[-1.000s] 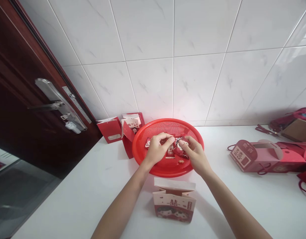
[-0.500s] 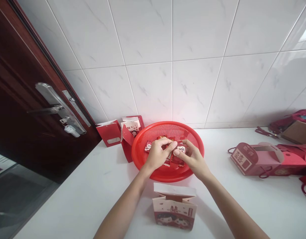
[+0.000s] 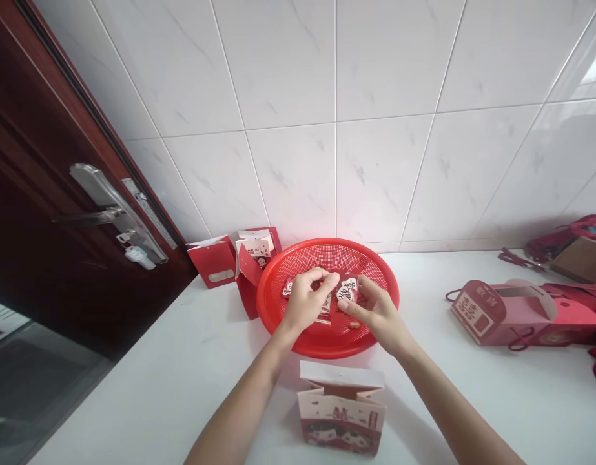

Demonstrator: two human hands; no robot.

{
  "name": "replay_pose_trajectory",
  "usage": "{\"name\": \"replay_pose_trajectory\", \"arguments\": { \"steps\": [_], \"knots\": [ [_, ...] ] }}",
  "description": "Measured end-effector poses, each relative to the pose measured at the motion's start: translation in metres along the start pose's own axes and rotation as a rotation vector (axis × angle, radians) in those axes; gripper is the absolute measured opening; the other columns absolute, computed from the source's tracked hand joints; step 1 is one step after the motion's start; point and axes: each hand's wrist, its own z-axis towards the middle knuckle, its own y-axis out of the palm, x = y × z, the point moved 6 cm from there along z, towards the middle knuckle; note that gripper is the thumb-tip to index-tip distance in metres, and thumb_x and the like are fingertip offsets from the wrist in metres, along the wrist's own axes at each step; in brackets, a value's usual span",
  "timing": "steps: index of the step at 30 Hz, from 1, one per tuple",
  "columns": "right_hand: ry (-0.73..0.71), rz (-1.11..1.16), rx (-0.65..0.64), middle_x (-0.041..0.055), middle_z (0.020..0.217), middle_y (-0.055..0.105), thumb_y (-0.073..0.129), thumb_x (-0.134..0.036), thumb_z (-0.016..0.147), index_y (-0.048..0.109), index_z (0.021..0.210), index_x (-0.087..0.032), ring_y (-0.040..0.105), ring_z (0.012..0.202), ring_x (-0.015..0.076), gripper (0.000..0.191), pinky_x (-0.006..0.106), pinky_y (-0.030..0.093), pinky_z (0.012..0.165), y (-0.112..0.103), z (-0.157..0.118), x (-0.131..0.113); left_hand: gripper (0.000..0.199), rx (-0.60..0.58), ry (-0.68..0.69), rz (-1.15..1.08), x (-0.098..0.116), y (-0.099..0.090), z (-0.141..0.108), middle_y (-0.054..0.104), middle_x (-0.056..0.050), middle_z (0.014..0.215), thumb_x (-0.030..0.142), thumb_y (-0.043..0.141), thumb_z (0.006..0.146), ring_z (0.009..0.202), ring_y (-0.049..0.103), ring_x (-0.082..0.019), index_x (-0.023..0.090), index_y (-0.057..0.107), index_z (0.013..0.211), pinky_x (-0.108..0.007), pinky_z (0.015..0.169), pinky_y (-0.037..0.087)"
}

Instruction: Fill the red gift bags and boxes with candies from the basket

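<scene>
Near the white tabletop's (image 3: 133,387) back edge, your right hand (image 3: 375,316) pinches a glossy red-and-white packet (image 3: 347,290) above a round plastic mesh basket (image 3: 298,257); your left hand (image 3: 307,300) curls closed beside it; a folded paper gift bag (image 3: 341,413) stands nearer you.

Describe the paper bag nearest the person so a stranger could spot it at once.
On the white counter, find the round red mesh basket. Just in front of it stands an open cream-and-red paper bag with cartoon figures; unlike the red bags beyond the basket, it stands alone.
</scene>
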Motion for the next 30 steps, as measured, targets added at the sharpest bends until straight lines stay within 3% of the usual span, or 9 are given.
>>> {"name": "replay_pose_trajectory", "arguments": {
  "steps": [5,12,14,17,20,24,30],
  "knots": [
    [-0.014,0.026,-0.001,0.0017,0.087,0.06,0.081,-0.052,0.08,0.064,0.101,-0.021,0.057,0.077,0.0159,0.041,0.026,0.053,0.059,0.002,0.0,-0.001,0.037,-0.03,-0.123,-0.091,-0.001,-0.001,-0.001,0.053,0.002,0.059,0.052,0.071,0.083,0.056,0.047,-0.014,0.019,0.066,0.067,-0.027,0.054,0.041],
    [-0.013,0.057,0.026,0.0056,0.094,0.069,0.08,-0.053,0.081,0.066,0.099,-0.021,0.065,0.089,0.0227,0.039,0.033,0.056,0.073,0.0,-0.001,0.002,0.047,0.0,-0.096,-0.144,-0.009,-0.002,0.003,0.057,0.002,0.06,0.058,0.07,0.085,0.059,0.051,-0.014,0.018,0.061,0.061,-0.026,0.057,0.042],
    [0.027,0.073,0.066,0.0071,0.099,0.071,0.08,-0.055,0.081,0.067,0.104,-0.022,0.066,0.092,0.0252,0.042,0.031,0.056,0.067,-0.004,-0.001,0.006,0.049,0.027,-0.123,-0.168,-0.014,-0.004,0.003,0.062,0.0,0.061,0.061,0.066,0.087,0.061,0.057,-0.016,0.019,0.063,0.062,-0.028,0.062,0.047],
    [0.081,0.103,0.131,0.0098,0.109,0.072,0.078,-0.057,0.082,0.066,0.113,-0.023,0.068,0.098,0.0291,0.047,0.026,0.051,0.052,-0.008,-0.002,0.012,0.042,0.056,-0.132,-0.175,-0.018,-0.007,0.004,0.076,-0.006,0.079,0.056,0.063,0.09,0.081,0.07,-0.023,0.018,0.075,0.075,-0.034,0.082,0.055],
    [0.088,0.137,0.16,0.0109,0.116,0.072,0.078,-0.058,0.083,0.066,0.115,-0.024,0.067,0.107,0.0325,0.048,0.024,0.05,0.049,-0.01,-0.001,0.014,0.027,0.088,-0.105,-0.135,-0.016,-0.009,0.005,0.08,-0.008,0.1,0.04,0.063,0.088,0.103,0.072,-0.027,0.02,0.081,0.086,-0.038,0.098,0.053],
    [0.103,0.141,0.161,0.0103,0.118,0.072,0.077,-0.058,0.084,0.065,0.117,-0.025,0.065,0.113,0.0338,0.049,0.022,0.048,0.046,-0.01,0.0,0.015,0.024,0.137,-0.051,-0.059,-0.013,-0.012,0.004,0.08,-0.008,0.109,0.027,0.064,0.083,0.11,0.071,-0.027,0.02,0.082,0.098,-0.038,0.097,0.055],
    [0.123,0.124,0.148,0.0091,0.12,0.071,0.076,-0.06,0.083,0.066,0.117,-0.025,0.065,0.113,0.0322,0.05,0.025,0.054,0.054,-0.01,-0.001,0.016,0.026,0.208,0.041,-0.003,-0.013,-0.016,0.004,0.079,-0.01,0.113,0.03,0.066,0.086,0.11,0.072,-0.026,0.018,0.08,0.105,-0.037,0.093,0.059]
  ]
}}
